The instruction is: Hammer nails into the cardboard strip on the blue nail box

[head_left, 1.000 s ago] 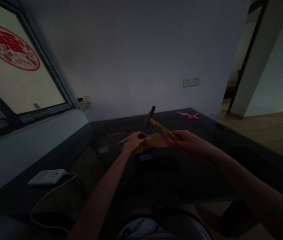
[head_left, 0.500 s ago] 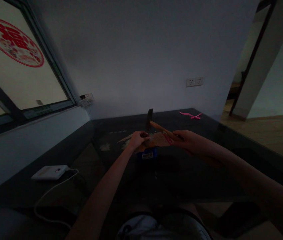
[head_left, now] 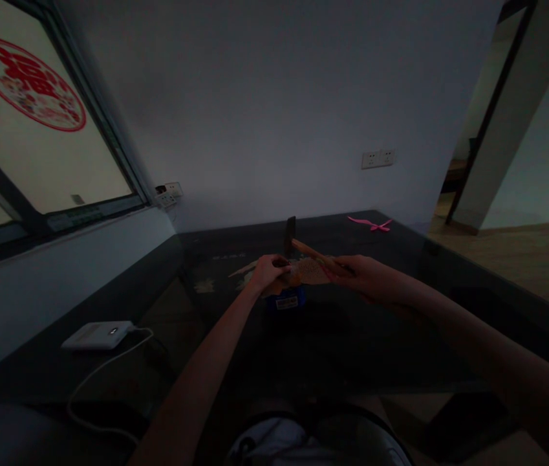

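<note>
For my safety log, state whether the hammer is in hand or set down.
In hand: the right hand grips the hammer by its wooden handle. Whether the head touches anything below, I cannot tell.

Brown hammer handle (head_left: 310,252), blue box (head_left: 287,300), pink ribbon (head_left: 375,226).

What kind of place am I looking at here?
It looks like a dim room in a home, though I can't be certain: there's a round red decoration on the window, a wall socket above a dark table, and a wood-look floor.
</note>
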Demonstrator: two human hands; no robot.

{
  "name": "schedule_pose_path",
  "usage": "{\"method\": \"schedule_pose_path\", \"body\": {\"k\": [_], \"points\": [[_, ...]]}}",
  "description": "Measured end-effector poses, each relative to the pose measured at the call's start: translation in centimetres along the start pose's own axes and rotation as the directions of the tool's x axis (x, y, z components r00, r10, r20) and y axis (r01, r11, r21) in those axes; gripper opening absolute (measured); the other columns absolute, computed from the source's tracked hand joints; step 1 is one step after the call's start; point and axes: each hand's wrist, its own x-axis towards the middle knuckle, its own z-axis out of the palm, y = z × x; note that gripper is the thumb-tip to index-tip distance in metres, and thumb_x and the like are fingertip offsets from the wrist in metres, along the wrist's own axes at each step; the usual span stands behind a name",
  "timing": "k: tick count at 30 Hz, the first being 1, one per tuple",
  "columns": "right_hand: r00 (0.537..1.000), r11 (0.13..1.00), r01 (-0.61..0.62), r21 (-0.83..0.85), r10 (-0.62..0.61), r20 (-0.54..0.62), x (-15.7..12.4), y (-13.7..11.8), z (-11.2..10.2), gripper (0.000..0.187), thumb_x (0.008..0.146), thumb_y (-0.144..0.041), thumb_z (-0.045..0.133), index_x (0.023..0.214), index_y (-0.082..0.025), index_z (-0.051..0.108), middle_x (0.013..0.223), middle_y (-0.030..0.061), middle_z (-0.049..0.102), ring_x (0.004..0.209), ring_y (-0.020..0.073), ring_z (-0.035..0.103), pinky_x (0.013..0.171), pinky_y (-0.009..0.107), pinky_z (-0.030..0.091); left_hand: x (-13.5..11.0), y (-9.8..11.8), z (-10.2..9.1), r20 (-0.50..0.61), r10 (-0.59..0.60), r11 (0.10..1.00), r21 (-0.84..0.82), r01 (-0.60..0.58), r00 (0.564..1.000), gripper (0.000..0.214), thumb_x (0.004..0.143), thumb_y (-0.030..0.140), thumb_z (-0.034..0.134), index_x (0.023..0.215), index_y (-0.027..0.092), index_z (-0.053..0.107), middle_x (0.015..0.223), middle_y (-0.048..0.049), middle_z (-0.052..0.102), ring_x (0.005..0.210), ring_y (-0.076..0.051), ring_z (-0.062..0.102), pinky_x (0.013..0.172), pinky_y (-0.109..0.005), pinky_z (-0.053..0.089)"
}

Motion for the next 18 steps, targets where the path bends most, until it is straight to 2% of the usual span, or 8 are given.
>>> {"method": "schedule_pose_path", "body": {"k": [3, 9, 15, 18], "points": [[1.000, 1.000, -0.003, 0.015, 0.003, 0.027, 0.03, 0.08, 0.21, 0.033, 0.080, -0.026, 0.048, 0.109, -0.012, 0.052, 0.063, -0.0009, 0.053, 0.038, 0.0065, 0.045, 0.035, 0.017, 0.036, -0.14, 0.27, -0.16, -0.003, 0.002, 0.998, 0.055, -0.002, 1.000, 0.023, 0.067, 0.031, 0.066, 0.081, 0.013, 0.068, 0.080, -0.0055, 0.069, 0.073, -0.016, 0.062, 0.070, -0.027, 0.048], [1.000, 1.000, -0.008, 0.027, 0.008, 0.001, 0.04, 0.58, -0.02, 0.032, 0.081, -0.034, 0.048, 0.103, -0.011, 0.055, 0.059, -0.0025, 0.049, 0.037, 0.0066, 0.044, 0.034, 0.018, 0.035, -0.26, 0.25, -0.05, -0.001, 0.014, 1.000, -0.003, -0.014, 1.000, 0.021, 0.067, 0.030, 0.066, 0.079, 0.013, 0.067, 0.079, -0.0057, 0.068, 0.073, -0.016, 0.062, 0.067, -0.025, 0.048], [1.000, 1.000, 0.015, -0.026, -0.015, -0.001, -0.04, -0.04, 0.54, 0.040, 0.079, -0.022, 0.048, 0.118, -0.011, 0.050, 0.064, -0.0005, 0.055, 0.040, 0.0074, 0.047, 0.040, 0.019, 0.038, -0.45, 0.78, -0.36, -0.006, -0.017, 0.998, 0.058, 0.017, 1.000, 0.024, 0.066, 0.031, 0.066, 0.080, 0.012, 0.068, 0.080, -0.0057, 0.068, 0.071, -0.016, 0.062, 0.066, -0.025, 0.047], [1.000, 1.000, -0.004, -0.026, 0.004, -0.011, -0.12, -0.29, 0.43, 0.037, 0.080, -0.023, 0.046, 0.114, -0.010, 0.053, 0.063, -0.0002, 0.055, 0.040, 0.0078, 0.047, 0.040, 0.020, 0.038, -0.49, 0.82, -0.41, -0.001, -0.017, 0.999, 0.044, 0.017, 1.000, 0.022, 0.067, 0.030, 0.065, 0.080, 0.012, 0.068, 0.080, -0.0055, 0.069, 0.072, -0.016, 0.062, 0.067, -0.025, 0.047]]}}
